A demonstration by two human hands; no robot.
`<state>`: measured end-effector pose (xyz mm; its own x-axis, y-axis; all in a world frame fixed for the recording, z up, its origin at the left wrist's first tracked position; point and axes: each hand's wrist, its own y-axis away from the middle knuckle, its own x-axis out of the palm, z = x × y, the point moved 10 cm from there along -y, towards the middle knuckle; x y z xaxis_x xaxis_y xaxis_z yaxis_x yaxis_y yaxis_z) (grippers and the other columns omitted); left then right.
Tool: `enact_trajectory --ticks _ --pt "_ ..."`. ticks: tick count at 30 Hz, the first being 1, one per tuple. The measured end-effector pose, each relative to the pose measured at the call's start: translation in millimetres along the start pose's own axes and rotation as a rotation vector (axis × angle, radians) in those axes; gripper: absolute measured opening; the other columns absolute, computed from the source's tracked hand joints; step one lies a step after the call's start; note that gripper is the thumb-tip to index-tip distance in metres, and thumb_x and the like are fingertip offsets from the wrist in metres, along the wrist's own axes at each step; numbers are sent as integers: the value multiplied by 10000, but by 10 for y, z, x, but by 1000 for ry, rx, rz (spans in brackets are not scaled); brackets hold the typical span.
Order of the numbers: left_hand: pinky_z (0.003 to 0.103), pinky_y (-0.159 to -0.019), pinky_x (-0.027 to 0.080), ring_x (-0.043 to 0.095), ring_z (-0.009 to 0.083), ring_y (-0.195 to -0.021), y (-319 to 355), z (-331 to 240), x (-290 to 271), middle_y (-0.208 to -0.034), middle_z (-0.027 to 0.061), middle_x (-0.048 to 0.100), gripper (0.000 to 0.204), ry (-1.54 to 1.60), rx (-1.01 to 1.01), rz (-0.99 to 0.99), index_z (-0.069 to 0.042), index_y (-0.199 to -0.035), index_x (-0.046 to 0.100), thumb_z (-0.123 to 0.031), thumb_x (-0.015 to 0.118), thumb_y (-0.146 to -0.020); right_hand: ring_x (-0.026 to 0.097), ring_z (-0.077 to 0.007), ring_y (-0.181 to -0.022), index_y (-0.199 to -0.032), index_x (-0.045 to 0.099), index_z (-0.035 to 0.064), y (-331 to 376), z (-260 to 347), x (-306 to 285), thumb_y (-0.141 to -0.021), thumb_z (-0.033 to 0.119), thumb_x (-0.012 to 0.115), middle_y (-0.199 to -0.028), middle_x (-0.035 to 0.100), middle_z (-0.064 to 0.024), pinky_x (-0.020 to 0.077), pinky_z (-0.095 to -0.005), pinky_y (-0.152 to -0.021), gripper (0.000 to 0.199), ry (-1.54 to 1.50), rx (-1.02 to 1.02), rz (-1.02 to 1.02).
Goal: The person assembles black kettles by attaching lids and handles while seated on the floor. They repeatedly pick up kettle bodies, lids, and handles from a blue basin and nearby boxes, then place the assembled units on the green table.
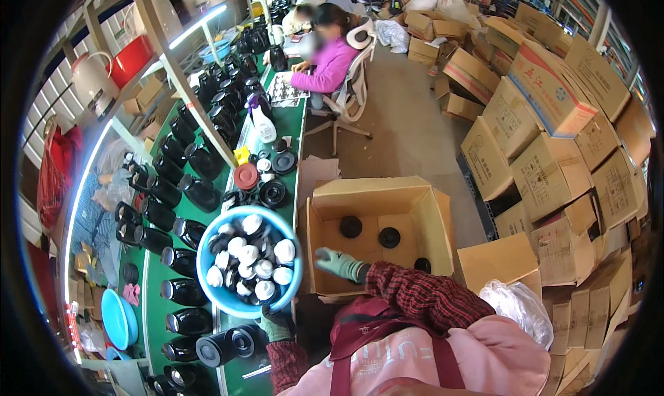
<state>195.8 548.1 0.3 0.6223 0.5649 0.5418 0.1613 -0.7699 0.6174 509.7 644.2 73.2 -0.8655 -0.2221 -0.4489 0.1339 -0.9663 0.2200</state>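
My left hand (278, 323), in a dark green glove, grips the near rim of a round blue basin (207, 289) that holds several black and white caps. My right hand (339, 264), in a pale green glove, hovers with fingers apart and nothing in it, at the near left edge of an open cardboard box (415, 206). Three black round discs (389, 237) lie on the bottom of that box. Both forearms wear red plaid sleeves.
Several black kettle bodies (185, 261) stand in rows on the long green workbench (290, 123) to the left. Stacked cardboard cartons (553, 147) fill the right. A person in a pink top (328, 64) sits at the bench farther along. A clear plastic bag (519, 306) lies at my right.
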Motion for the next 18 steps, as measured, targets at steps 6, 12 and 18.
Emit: enact_trajectory --ticks 6,12,18 --pt "468 -948 575 686 331 -1058 -481 -233 -454 -1245 172 661 529 -294 460 -51 4 -1343 575 -383 483 -994 719 -277 -893 -1344 605 71 1211 -454 478 -1017 364 619 -1130 710 -131 593 -387 -794 439 -473 273 468" --pt "468 -994 507 616 358 -1138 -447 522 39 -1185 173 637 599 57 174 -95 -105 -1430 533 -538 410 -1035 685 -179 -808 -1256 655 64 2430 -2429 -669 -1027 243 600 -1033 717 -99 572 -305 -693 297 -741 398 -262" --pt "324 -439 390 455 165 -507 -151 1583 -21 -680 0 455 151 -280 -200 174 -197 -1008 596 -343 633 -1003 668 -174 -818 -1191 672 27 4128 -2995 -1210 -954 295 663 -933 718 -78 550 -333 -736 357 -85 517 -509"
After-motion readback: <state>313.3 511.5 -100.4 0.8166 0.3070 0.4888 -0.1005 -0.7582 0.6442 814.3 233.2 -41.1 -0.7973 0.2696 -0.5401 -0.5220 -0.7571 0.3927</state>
